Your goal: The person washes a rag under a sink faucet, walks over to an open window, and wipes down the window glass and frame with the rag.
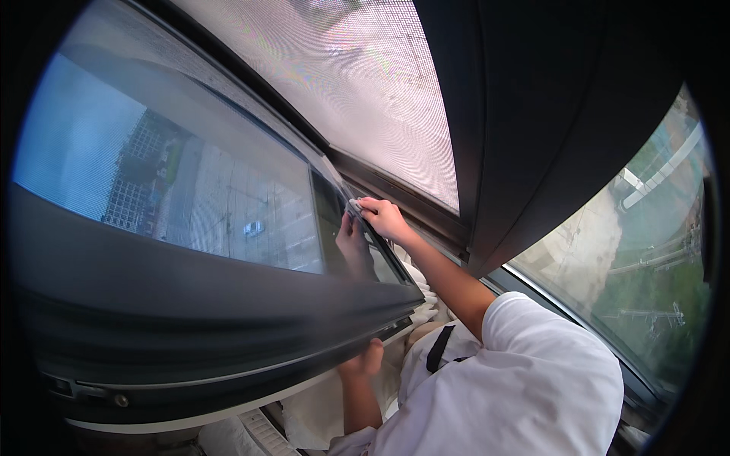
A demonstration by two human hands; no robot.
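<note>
An open window sash with a dark frame (188,268) and reflective glass (274,211) slants across the left and middle. My right hand (383,218) pinches a small, pale, crumpled piece, perhaps a cloth (356,205), against the glass near the sash's far edge. The hand's reflection shows beside it. My left hand (363,359) is below the near side of the sash, its thumb visible; its other fingers are hidden, so its hold on the frame cannot be told.
An insect screen (376,102) fills the opening behind the sash, above a dark track (399,191). A broad dark window post (524,131) rises at the right, with another glass pane (621,273) beyond it. White items (336,407) lie under the sash.
</note>
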